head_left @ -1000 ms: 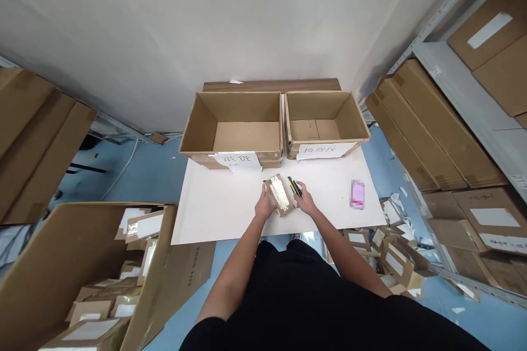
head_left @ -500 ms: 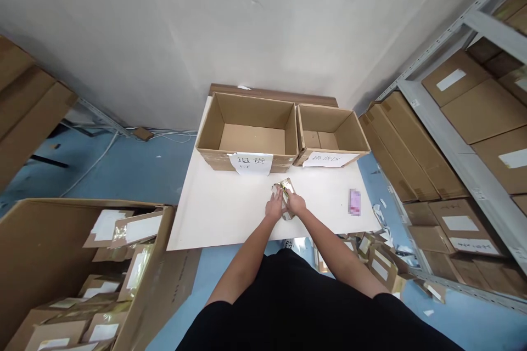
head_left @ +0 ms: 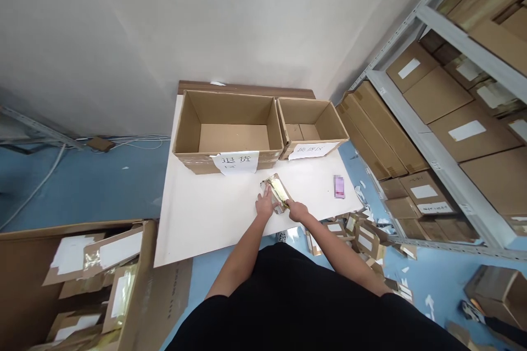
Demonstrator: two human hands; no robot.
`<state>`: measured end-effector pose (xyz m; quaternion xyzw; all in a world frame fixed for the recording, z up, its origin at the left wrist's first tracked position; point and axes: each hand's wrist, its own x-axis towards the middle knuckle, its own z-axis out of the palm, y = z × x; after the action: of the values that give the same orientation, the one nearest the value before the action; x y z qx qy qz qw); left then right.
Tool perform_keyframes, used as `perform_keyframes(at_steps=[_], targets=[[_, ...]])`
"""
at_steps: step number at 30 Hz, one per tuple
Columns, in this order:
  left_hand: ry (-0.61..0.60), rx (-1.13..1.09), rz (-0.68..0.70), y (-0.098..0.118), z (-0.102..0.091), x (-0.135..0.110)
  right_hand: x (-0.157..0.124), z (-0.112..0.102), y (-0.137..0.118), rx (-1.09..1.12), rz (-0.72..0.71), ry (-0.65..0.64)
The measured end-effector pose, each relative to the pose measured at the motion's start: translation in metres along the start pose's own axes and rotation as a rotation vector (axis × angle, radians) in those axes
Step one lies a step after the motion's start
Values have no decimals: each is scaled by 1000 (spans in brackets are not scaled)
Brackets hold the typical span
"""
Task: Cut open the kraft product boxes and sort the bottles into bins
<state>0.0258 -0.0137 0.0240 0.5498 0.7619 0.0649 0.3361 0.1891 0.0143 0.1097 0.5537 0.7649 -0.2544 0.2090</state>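
A small cardboard parcel with shiny clear tape along its top lies slanted on the white table. My left hand rests at its left side, fingers stretched out over the edge and thumb near the lower end. At the parcel's lower right end is my right hand, closed with its fingertips against the tape. A small yellow-green bit shows by those fingertips, too small to name. To the right on the table lies a pink-purple item, blurred by pixels.
Two open cartons with handwritten paper labels, a larger one and a smaller one, stand at the table's back. A big carton of parcels is at left. Shelves of boxes and a floor pile are at right.
My right hand has slid along the parcel towards its lower right end. My left hand stays at the parcel's left side. The view has turned to the right.
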Motion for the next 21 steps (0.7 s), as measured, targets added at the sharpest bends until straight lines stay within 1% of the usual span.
perform_keyframes(at_steps=[4, 7, 10, 13, 15, 17, 21], targets=[[2, -7, -27, 4, 0, 0, -22, 10, 13, -72, 31, -74], [-14, 8, -28, 4, 0, -1, -35, 11, 20, -111, 18, -90], [-28, 52, -12, 2, 1, -1, -45, 10, 28, -83, -1, -58], [-41, 99, -11, 4, 1, 1, -54, 11, 41, 2, -3, 1], [-53, 123, -23, 10, 0, 3, -57, 14, 53, 87, 23, 46], [-46, 139, -46, 20, 1, 6, -56, 19, 65, 188, 82, 96], [57, 179, -124, 51, 12, 4, -38, 28, 81, 411, 188, 211]])
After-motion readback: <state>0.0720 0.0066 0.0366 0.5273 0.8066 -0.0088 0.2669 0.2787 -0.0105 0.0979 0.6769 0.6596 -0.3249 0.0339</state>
